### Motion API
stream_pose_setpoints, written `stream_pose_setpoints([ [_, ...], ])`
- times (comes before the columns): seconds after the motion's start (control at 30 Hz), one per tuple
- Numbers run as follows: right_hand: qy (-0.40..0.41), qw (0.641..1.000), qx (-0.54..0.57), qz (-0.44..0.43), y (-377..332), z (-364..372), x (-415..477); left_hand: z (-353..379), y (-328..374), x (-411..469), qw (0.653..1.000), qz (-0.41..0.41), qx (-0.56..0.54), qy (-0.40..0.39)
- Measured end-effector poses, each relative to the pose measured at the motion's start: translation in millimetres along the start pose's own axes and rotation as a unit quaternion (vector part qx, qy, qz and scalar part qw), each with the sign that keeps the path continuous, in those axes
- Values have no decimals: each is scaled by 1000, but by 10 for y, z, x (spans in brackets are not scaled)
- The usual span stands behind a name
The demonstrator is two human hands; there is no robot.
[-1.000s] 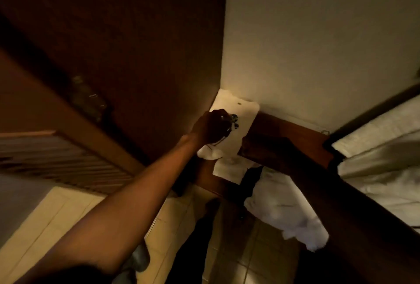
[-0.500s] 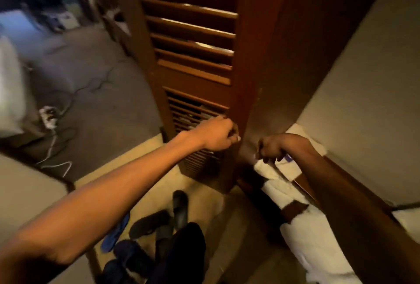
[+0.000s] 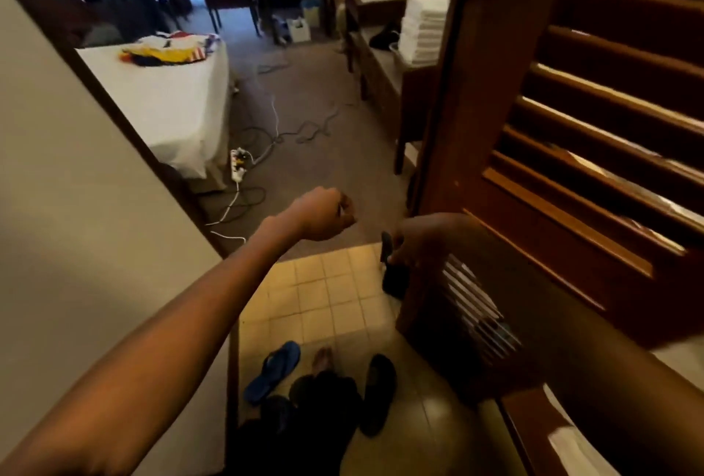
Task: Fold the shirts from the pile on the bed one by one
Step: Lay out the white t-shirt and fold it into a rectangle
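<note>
Head view: the left hand (image 3: pixel 320 214) is raised over the carpet (image 3: pixel 324 125), its fingers curled into the palm; whether they pinch anything cannot be told. The right hand (image 3: pixel 426 239) sits in shadow beside the louvred door (image 3: pixel 571 170), its fingers unreadable. The pile of shirts (image 3: pixel 167 50) lies on the bed (image 3: pixel 171 106), well apart from both hands.
</note>
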State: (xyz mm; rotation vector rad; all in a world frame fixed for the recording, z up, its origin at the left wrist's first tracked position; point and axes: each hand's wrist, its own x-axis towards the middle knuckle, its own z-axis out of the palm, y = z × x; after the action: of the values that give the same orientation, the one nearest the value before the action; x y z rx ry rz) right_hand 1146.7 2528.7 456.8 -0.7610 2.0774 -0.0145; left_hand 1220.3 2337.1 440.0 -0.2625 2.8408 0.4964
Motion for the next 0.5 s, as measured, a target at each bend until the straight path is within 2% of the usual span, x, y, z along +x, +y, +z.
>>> stream_pose_setpoints([
  [0.1, 9, 1000, -21, -6, -344, -622, 616, -403, -519, 530, 1000, -1, 5, 6],
  [0.27, 40, 996, -54, -58, -974, -1732, 1745, -1105, -1350, 1491, 997, -27, -10, 64],
  [0.5, 48, 993, -69, -84, -1589, -2988, 2798, -2031, -2365, 2566, 994, -62, -15, 91],
])
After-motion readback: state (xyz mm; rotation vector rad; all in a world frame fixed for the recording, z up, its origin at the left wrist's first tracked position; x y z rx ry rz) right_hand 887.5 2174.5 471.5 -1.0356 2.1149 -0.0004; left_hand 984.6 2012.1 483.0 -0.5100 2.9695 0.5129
